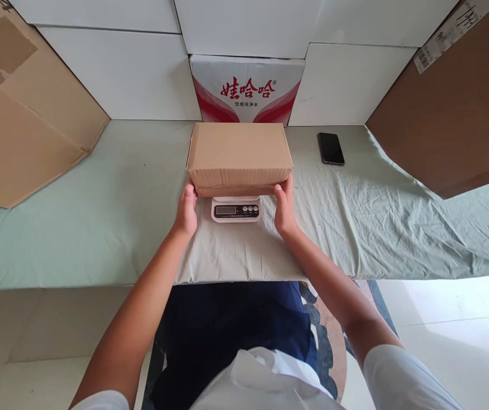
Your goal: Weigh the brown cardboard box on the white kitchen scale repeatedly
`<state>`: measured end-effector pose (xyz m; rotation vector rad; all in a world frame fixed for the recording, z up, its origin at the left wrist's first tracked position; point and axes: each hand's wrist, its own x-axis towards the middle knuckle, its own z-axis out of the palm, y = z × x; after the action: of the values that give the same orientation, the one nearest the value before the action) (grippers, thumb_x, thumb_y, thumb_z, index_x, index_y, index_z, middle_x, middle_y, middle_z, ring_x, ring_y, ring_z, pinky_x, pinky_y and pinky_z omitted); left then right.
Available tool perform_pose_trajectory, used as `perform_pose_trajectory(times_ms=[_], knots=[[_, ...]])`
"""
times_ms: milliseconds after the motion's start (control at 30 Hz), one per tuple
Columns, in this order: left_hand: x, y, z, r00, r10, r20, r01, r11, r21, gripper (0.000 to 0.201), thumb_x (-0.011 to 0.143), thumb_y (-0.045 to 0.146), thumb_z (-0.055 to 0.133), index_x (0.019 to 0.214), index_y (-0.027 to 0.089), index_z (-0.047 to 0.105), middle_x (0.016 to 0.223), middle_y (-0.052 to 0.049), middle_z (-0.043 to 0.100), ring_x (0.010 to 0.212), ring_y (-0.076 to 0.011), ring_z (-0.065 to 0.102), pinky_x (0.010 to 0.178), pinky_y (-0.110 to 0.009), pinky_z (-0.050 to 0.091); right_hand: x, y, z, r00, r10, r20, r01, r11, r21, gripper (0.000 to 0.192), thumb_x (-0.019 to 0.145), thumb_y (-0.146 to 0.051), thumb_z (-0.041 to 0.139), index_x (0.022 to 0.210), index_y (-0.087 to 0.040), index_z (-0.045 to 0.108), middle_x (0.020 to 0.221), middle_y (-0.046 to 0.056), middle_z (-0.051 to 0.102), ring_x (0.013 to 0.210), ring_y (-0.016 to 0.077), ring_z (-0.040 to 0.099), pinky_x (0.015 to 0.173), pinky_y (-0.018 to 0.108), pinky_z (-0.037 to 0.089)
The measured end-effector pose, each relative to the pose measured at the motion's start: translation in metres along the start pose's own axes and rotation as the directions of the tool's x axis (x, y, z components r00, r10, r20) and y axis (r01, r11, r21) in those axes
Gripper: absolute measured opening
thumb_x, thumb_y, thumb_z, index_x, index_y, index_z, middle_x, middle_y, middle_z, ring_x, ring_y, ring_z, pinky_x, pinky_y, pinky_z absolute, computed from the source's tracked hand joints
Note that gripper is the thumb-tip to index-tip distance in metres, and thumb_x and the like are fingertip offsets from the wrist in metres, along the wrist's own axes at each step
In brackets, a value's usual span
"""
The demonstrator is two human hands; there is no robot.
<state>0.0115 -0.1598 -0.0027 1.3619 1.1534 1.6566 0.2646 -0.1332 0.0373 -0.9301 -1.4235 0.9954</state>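
Note:
A closed brown cardboard box [239, 148] is centred in front of me, held between my two hands. My left hand [188, 209] grips its lower left side and my right hand [284, 206] its lower right side. Both thumbs show at the near corners, while most of the fingers are hidden beside and behind the box. Under the box is a white kitchen scale [236, 210], with only its front panel, small display and round buttons visible. Whether the box rests on the scale or hovers just above it, I cannot tell.
A black phone [330, 148] lies at the right on the wrinkled pale green cloth [150, 188]. Behind stands a white and red carton [248, 88] against white panels [244, 25]. Large cardboard sheets flank the table at left [35, 114] and right [453, 108].

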Motion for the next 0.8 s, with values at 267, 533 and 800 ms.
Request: perform_pose_trajectory(times_ms=[267,533,800], knots=[[0.0027,-0.0007,-0.0014,1.000,-0.010,-0.005,0.010,0.999,-0.030,0.082,0.090,0.087,0.039,0.144,0.030,0.061,0.156,-0.010,0.059,0.150,-0.0306,0.050,0.126,-0.047,0.037,-0.0011,0.0044,0.0015,1.000,-0.016,0.007,0.016,1.000,-0.027,0.070,0.095,-0.070,0.043,0.158,-0.040,0.032,0.167,0.003,0.042,0.159,0.0273,0.037,0.137,0.054,0.030],[0.0041,0.0014,0.0012,0.999,0.036,0.015,-0.034,0.995,-0.089,0.076,0.092,0.084,0.040,0.139,0.030,0.064,0.154,-0.011,0.061,0.148,-0.0307,0.053,0.125,-0.050,0.039,-0.0018,0.0052,0.0012,1.000,-0.028,0.012,0.028,0.999,-0.041,0.071,0.096,-0.067,0.044,0.159,-0.038,0.031,0.170,0.003,0.039,0.162,0.0273,0.032,0.138,0.053,0.026],[-0.0001,0.0029,0.0035,1.000,0.017,-0.004,-0.017,0.998,-0.067,0.078,0.092,0.084,0.039,0.143,0.029,0.062,0.154,-0.010,0.061,0.150,-0.0325,0.051,0.127,-0.050,0.038,-0.0015,0.0074,0.0026,0.999,-0.048,0.013,0.049,0.998,-0.026,0.074,0.095,-0.070,0.047,0.160,-0.038,0.031,0.171,0.003,0.039,0.161,0.0282,0.035,0.138,0.053,0.027]])
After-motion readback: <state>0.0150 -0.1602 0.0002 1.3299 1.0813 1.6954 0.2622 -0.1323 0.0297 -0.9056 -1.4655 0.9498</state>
